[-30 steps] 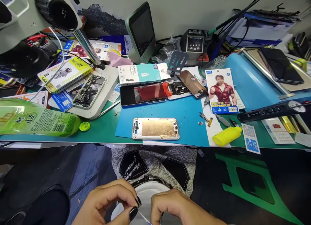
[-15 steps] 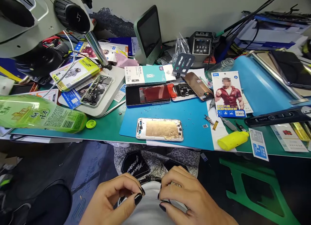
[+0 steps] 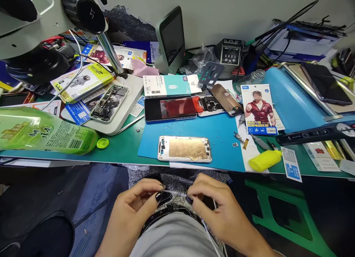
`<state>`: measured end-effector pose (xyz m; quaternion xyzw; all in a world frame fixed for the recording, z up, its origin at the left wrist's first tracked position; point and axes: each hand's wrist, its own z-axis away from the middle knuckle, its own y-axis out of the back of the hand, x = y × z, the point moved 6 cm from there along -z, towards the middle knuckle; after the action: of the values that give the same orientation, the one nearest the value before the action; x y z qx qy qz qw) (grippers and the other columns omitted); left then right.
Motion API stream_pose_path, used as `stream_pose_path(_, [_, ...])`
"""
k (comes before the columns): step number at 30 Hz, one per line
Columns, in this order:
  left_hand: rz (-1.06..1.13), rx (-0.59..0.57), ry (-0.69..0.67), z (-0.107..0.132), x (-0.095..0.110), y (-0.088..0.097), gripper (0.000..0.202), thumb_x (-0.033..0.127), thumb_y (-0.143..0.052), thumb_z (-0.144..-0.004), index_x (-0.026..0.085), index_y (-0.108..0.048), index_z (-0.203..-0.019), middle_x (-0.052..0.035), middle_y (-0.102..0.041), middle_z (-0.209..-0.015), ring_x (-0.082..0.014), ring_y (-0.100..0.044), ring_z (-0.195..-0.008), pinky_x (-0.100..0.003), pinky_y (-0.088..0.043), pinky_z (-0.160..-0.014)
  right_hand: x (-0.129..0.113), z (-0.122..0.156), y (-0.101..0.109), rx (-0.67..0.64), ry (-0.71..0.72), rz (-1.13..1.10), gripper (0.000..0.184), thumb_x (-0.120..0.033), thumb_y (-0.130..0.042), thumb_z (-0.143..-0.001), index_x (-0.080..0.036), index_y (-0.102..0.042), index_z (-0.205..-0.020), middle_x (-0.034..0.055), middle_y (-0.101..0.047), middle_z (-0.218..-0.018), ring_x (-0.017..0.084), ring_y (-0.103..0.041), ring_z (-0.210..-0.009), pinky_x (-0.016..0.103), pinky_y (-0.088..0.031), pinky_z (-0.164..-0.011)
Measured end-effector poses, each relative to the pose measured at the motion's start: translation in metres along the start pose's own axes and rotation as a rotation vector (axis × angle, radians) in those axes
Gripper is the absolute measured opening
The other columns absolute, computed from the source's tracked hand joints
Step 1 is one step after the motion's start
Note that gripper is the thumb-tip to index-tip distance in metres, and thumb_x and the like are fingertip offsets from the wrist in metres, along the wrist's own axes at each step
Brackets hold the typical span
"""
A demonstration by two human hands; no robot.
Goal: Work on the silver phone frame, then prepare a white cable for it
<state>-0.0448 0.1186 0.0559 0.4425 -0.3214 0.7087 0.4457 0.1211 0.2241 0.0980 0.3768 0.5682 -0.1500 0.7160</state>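
Above my lap, in front of the table edge, both hands are pinched close together. My left hand (image 3: pixel 135 209) has its thumb and index fingertip pressed together. My right hand (image 3: pixel 213 201) pinches at about the same height. A thin pale thread-like strand (image 3: pixel 174 193) runs taut between the two pinches; its exact kind I cannot make out. Nearest on the table lies a phone frame (image 3: pixel 184 149) with a gold-coloured middle, flat on the blue mat (image 3: pixel 172 129). Neither hand touches it.
An opened phone (image 3: pixel 170 108) with red film and a retail box (image 3: pixel 172 85) lie behind. A green bottle (image 3: pixel 50 131) lies at left under a microscope (image 3: pixel 83 13). A yellow squeeze bottle (image 3: pixel 264 160) and a screwdriver-like black tool (image 3: pixel 313 134) are at right.
Both hands have moved up, away from my body and toward the table edge. They have drawn slightly apart, with the strand still between them. The view has shifted a little.
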Motion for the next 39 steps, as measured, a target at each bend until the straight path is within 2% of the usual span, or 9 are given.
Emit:
stream_pose_path(2, [-0.093, 0.141, -0.174, -0.01, 0.003, 0.011, 0.017, 0.025, -0.066, -0.085, 0.025, -0.068, -0.102, -0.0024, -0.067, -0.107, -0.0143, -0.066, -0.093, -0.02, -0.054, -0.078, -0.001, -0.013, 0.008, 0.055, -0.052, 0.087, 0.015, -0.016, -0.052, -0.088, -0.018, -0.06, -0.076, 0.0005, -0.055, -0.073, 0.011, -0.05, -0.064, 0.022, -0.038, -0.057])
stream_pose_path(5, [-0.517, 0.336, -0.601, -0.017, 0.02, 0.015, 0.033, 0.013, -0.065, -0.082, 0.025, -0.063, -0.112, -0.0049, -0.065, -0.115, -0.0195, -0.061, -0.107, -0.033, -0.05, -0.094, 0.001, -0.032, 0.014, 0.055, -0.152, 0.171, 0.016, -0.02, -0.05, -0.088, -0.019, -0.056, -0.074, -0.0018, -0.05, -0.067, 0.01, -0.042, -0.057, 0.022, -0.032, -0.05])
stream_pose_path(7, [-0.806, 0.324, -0.824, -0.022, 0.024, 0.006, 0.042, 0.009, -0.067, -0.078, 0.021, -0.06, -0.118, -0.0089, -0.067, -0.116, -0.0259, -0.057, -0.115, -0.042, -0.043, -0.1, 0.006, -0.044, 0.011, -0.006, -0.232, 0.165, 0.016, -0.023, -0.048, -0.087, -0.019, -0.056, -0.073, -0.0046, -0.039, -0.059, 0.009, -0.033, -0.051, 0.022, -0.025, -0.045])
stream_pose_path(8, [-0.902, 0.286, -0.878, -0.027, 0.023, 0.002, 0.046, 0.01, -0.067, -0.077, 0.02, -0.058, -0.121, -0.0108, -0.068, -0.118, -0.0285, -0.056, -0.118, -0.045, -0.041, -0.101, 0.009, -0.049, 0.009, -0.039, -0.264, 0.157, 0.016, -0.024, -0.048, -0.086, -0.019, -0.056, -0.073, -0.0054, -0.034, -0.056, 0.009, -0.029, -0.05, 0.022, -0.023, -0.044])
stream_pose_path(13, [-1.042, 0.148, -0.93, -0.043, 0.008, -0.003, 0.043, 0.012, -0.066, -0.078, 0.014, -0.056, -0.12, -0.0142, -0.069, -0.12, -0.0315, -0.054, -0.123, -0.049, -0.033, -0.103, 0.025, -0.068, -0.007, -0.154, -0.385, 0.087, 0.023, -0.033, -0.05, -0.085, -0.018, -0.053, -0.069, -0.0053, -0.033, -0.056, 0.009, -0.03, -0.052, 0.022, -0.023, -0.047])
stream_pose_path(19, [-0.907, 0.2, -0.986, -0.045, 0.007, 0.002, 0.028, 0.013, -0.063, -0.084, 0.012, -0.064, -0.111, -0.0131, -0.073, -0.112, -0.0299, -0.058, -0.117, -0.047, -0.035, -0.098, 0.044, -0.071, -0.011, -0.157, -0.487, 0.021, 0.022, -0.033, -0.049, -0.086, -0.018, -0.051, -0.07, -0.0061, -0.034, -0.057, 0.008, -0.029, -0.052, 0.022, -0.024, -0.049])
stream_pose_path(26, [-0.893, 0.169, -0.981, -0.047, 0.007, 0.002, 0.026, 0.013, -0.064, -0.083, 0.012, -0.065, -0.109, -0.0141, -0.073, -0.11, -0.03, -0.057, -0.118, -0.047, -0.034, -0.095, 0.044, -0.069, -0.011, -0.157, -0.51, 0.023, 0.022, -0.03, -0.05, -0.083, -0.019, -0.048, -0.065, -0.0082, -0.028, -0.051, 0.008, -0.024, -0.048, 0.023, -0.022, -0.047])
stream_pose_path(34, [-0.924, 0.166, -0.973, -0.046, 0.007, 0.003, 0.028, 0.013, -0.065, -0.081, 0.017, -0.066, -0.109, -0.0117, -0.073, -0.113, -0.0308, -0.057, -0.117, -0.048, -0.034, -0.091, 0.044, -0.071, -0.011, -0.155, -0.482, 0.02, 0.021, -0.029, -0.051, -0.082, -0.019, -0.05, -0.064, -0.008, -0.03, -0.051, 0.007, -0.027, -0.047, 0.023, -0.022, -0.046])
stream_pose_path(39, [-0.918, 0.168, -0.967, -0.047, 0.007, 0.001, 0.034, 0.013, -0.065, -0.08, 0.014, -0.062, -0.114, -0.0149, -0.072, -0.112, -0.0313, -0.057, -0.117, -0.049, -0.035, -0.092, 0.044, -0.072, -0.01, -0.148, -0.48, 0.032, 0.019, -0.028, -0.051, -0.081, -0.019, -0.05, -0.065, -0.0076, -0.031, -0.052, 0.007, -0.028, -0.048, 0.022, -0.022, -0.046])
